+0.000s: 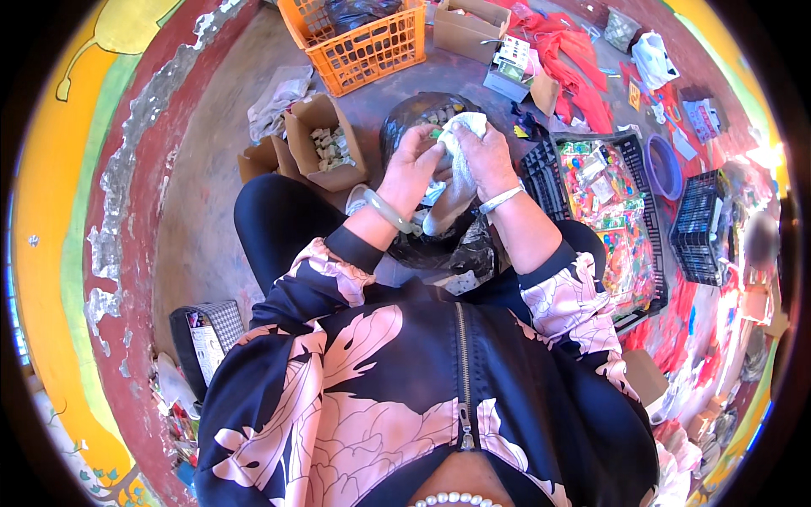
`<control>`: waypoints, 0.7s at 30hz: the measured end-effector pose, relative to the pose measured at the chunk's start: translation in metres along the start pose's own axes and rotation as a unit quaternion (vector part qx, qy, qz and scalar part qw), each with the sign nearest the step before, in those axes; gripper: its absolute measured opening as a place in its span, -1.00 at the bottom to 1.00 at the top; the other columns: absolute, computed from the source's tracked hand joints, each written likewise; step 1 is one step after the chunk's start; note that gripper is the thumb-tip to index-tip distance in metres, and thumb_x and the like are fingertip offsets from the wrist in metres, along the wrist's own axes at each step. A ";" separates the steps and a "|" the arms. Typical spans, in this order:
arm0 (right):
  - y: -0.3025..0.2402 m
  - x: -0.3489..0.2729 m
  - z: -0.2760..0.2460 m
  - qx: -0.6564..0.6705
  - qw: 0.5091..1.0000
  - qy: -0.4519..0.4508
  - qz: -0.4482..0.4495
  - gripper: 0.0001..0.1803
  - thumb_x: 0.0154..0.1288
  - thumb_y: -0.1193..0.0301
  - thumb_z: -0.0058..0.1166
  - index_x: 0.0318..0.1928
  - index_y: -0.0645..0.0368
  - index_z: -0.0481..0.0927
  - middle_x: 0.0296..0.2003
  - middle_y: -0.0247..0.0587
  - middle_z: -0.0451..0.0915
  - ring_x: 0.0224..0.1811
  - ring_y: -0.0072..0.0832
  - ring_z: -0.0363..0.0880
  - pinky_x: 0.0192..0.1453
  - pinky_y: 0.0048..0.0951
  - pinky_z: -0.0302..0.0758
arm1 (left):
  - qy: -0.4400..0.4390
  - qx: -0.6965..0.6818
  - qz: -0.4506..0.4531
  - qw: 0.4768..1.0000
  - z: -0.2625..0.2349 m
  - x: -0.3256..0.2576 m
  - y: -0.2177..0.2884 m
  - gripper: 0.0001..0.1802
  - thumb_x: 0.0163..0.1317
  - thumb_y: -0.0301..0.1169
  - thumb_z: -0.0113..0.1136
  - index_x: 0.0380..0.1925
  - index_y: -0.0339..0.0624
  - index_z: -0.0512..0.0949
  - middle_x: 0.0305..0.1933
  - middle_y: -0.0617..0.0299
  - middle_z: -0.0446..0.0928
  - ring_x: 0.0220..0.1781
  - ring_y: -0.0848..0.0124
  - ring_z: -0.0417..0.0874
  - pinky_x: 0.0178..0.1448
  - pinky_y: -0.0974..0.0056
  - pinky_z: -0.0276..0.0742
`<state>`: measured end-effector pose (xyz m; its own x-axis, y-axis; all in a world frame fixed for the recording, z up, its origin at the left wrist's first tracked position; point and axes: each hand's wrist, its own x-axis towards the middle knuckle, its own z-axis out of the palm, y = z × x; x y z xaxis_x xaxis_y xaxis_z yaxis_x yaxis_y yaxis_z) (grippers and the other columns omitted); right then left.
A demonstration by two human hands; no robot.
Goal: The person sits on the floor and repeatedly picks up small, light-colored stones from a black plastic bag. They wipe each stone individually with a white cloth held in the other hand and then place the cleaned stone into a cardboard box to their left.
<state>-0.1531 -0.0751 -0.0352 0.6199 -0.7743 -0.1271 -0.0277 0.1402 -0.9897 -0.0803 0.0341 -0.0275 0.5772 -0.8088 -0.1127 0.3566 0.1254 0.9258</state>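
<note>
Dark floral jacket [405,397] fills the bottom of my head view, with both hands raised over a black bag.

From where I sit watching, the left hand [411,165] and the right hand [487,156] are closed together on a white cloth [460,148], fingers curled tight around it, just above the open mouth of the black plastic bag [439,237] that rests between the knees. I see a pale bangle [387,211] on the left wrist and a silver bracelet [500,199] on the right. Just left of the hands stands an open cardboard box [325,144] of small pale pieces; beyond it an orange crate [359,38]. To the right lies a black tray [612,203] of colourful packets, near a purple bowl [665,166].
</note>
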 end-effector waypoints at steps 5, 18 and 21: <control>-0.010 -0.002 -0.004 0.028 0.996 -0.001 0.082 -0.73 0.19 0.38 -0.03 -0.22 0.36 0.50 -0.38 -0.17 0.56 -0.39 -0.50 0.53 -0.30 -0.50 0.43 | -0.059 0.477 0.351 0.803 -0.015 0.001 0.017 -0.66 -0.01 -0.52 0.16 -0.15 -0.08 0.51 -0.21 0.18 0.50 -0.13 0.24 0.45 -0.04 0.24 0.35; -0.007 0.012 -0.024 -0.053 0.991 0.075 0.093 -0.73 0.24 0.31 -0.07 -0.30 0.31 0.51 -0.48 -0.23 0.55 -0.52 -0.49 0.54 -0.44 -0.47 0.46 | 0.011 0.307 0.174 0.936 -0.051 -0.002 0.017 -0.82 0.06 -0.52 0.16 -0.28 -0.25 0.53 -0.42 0.21 0.53 -0.36 0.46 0.49 -0.22 0.42 0.38; -0.023 0.007 -0.030 0.016 0.991 0.089 0.098 -0.74 0.24 0.30 -0.05 -0.29 0.28 0.51 -0.46 -0.23 0.55 -0.50 -0.50 0.53 -0.40 -0.46 0.47 | 0.074 0.099 0.050 0.991 -0.068 0.007 0.013 -0.84 0.14 -0.52 0.06 -0.27 -0.31 0.52 -0.44 0.25 0.53 -0.41 0.58 0.46 -0.29 0.52 0.32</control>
<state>-0.1714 -0.1025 -0.0155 0.4562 -0.8270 -0.3286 -0.1061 0.3160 -0.9428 -0.0216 0.0690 -0.0410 0.7085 -0.7037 -0.0542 0.1492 0.0742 0.9860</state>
